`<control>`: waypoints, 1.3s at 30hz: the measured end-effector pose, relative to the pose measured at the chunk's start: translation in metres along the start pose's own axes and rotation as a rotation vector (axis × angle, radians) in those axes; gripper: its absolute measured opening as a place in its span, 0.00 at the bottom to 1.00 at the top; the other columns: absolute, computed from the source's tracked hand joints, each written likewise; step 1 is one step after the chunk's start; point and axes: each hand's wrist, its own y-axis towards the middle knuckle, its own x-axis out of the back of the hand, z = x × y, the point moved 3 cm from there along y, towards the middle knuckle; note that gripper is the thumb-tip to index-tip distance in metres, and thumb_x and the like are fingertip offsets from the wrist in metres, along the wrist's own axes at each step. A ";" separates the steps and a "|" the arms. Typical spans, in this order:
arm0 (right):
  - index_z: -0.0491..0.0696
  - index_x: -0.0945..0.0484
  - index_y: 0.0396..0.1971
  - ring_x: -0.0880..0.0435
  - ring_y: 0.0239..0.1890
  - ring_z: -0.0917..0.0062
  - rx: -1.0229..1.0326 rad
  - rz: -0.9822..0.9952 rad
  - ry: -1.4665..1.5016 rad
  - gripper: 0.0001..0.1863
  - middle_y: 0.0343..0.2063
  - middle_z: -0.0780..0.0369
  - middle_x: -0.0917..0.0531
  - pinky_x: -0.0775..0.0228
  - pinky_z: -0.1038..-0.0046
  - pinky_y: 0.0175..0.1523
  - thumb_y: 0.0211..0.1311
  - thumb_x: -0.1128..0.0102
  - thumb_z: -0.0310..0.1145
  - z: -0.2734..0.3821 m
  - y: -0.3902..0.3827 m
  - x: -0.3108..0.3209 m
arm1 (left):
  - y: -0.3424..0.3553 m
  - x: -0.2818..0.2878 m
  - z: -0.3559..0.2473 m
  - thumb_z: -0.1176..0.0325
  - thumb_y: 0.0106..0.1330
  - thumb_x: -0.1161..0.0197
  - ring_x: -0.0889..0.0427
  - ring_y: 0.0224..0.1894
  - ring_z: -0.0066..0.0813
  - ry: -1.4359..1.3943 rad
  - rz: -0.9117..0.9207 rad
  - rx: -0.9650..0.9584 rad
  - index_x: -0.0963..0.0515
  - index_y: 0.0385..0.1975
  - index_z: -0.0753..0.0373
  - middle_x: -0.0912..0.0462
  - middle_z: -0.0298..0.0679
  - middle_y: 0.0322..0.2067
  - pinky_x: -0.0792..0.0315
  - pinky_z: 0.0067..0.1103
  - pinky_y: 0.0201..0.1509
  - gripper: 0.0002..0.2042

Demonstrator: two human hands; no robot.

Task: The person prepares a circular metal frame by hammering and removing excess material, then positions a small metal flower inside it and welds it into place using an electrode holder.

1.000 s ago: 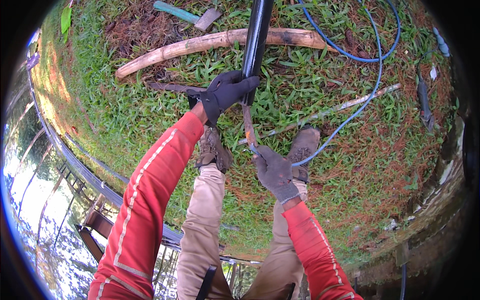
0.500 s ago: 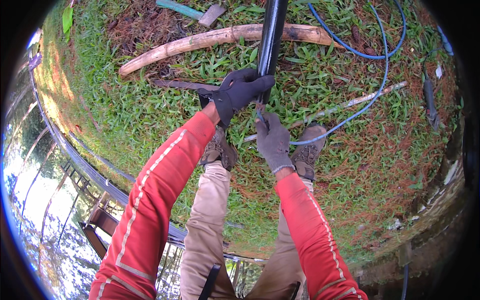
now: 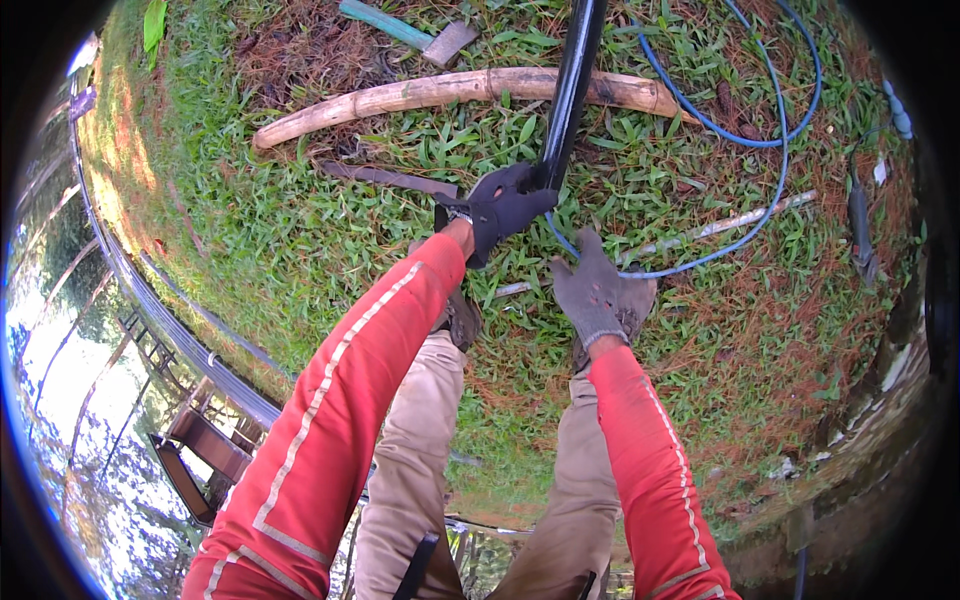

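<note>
My left hand, in a dark glove, is wrapped round a glossy black pole close to its lower end. From that end comes a thin blue cable, which bends down past my right hand and reappears on its far side. The right hand wears a worn grey glove with small holes. Its thumb and forefinger are apart on either side of the cable; whether the other fingers touch it is hidden. A pale thin stick lies in the grass just beyond this hand.
A curved, peeled log lies beneath the pole. Beyond it is a hammer-like tool with a green handle. A flat dark strip lies left of my left hand. A dark corded tool rests at the far right. Brown boots stand below my hands.
My right hand has come away from the pole's lower end, down and to the right, and its fingers have spread. The cable now shows between pole and hand. The left hand still grips.
</note>
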 end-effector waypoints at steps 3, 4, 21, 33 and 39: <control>0.43 0.27 0.66 0.19 0.67 0.48 0.147 -0.160 -0.042 0.33 0.60 0.44 0.15 0.29 0.49 0.71 0.65 0.27 0.38 -0.036 -0.029 0.006 | -0.022 0.001 -0.014 0.51 0.69 0.25 0.23 0.74 0.46 0.244 0.005 0.065 0.31 0.76 0.72 0.23 0.57 0.72 0.30 0.35 0.79 0.42; 0.43 0.27 0.66 0.19 0.67 0.48 0.157 -0.169 -0.045 0.33 0.60 0.44 0.15 0.29 0.49 0.71 0.65 0.27 0.38 -0.043 -0.039 0.010 | -0.034 0.007 -0.018 0.51 0.69 0.25 0.23 0.74 0.46 0.244 -0.004 0.054 0.31 0.76 0.72 0.23 0.57 0.72 0.30 0.35 0.79 0.42; 0.44 0.16 0.53 0.09 0.51 0.53 -0.082 -0.080 -0.122 0.31 0.44 0.50 0.08 0.19 0.56 0.59 0.56 0.21 0.48 -0.019 -0.248 0.220 | -0.451 0.126 -0.062 0.52 0.70 0.25 0.19 0.71 0.45 0.094 -0.286 0.352 0.26 0.73 0.71 0.18 0.55 0.68 0.26 0.35 0.76 0.37; 0.45 0.12 0.44 0.08 0.49 0.57 0.168 -0.149 -0.335 0.24 0.42 0.51 0.07 0.18 0.59 0.58 0.57 0.20 0.49 0.122 -0.377 0.360 | -0.739 0.122 -0.072 0.53 0.64 0.24 0.13 0.42 0.38 -0.143 -0.797 0.348 0.12 0.44 0.68 0.09 0.45 0.39 0.21 0.35 0.49 0.22; 0.45 0.14 0.46 0.09 0.53 0.53 0.125 -0.242 -0.357 0.23 0.47 0.46 0.09 0.20 0.56 0.62 0.60 0.22 0.46 0.160 -0.415 0.397 | -0.786 0.104 0.016 0.47 0.64 0.27 0.13 0.36 0.43 -0.339 -0.893 0.394 0.11 0.33 0.63 0.10 0.47 0.32 0.23 0.39 0.44 0.21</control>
